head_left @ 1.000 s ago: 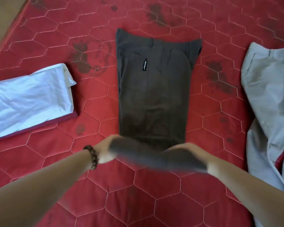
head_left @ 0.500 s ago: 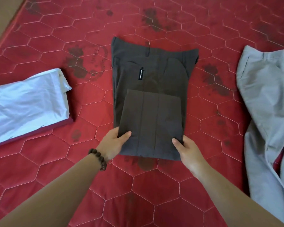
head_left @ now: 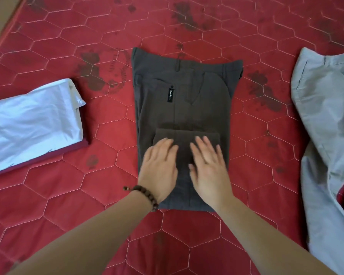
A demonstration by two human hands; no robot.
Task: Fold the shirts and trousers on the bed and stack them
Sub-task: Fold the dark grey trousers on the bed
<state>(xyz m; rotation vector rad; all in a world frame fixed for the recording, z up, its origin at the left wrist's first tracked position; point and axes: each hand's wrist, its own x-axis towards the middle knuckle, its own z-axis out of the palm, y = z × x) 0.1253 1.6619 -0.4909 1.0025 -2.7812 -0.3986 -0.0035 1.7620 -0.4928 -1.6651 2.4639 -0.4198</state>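
Left hand (head_left: 159, 167) and right hand (head_left: 209, 169) are lying flat, fingers straight, grip holding nothing, pressing the folded-up legs of the dark grey trousers (head_left: 185, 100) mid-bed (head_left: 266, 145), folded shirts (head_left: 32, 124) lying left, light grey trousers (head_left: 324, 124) sprawling right.

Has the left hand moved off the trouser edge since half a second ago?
Yes. The left hand has shifted inward from the left edge of the dark grey trousers onto the folded leg panel, and now lies flat beside the right hand.
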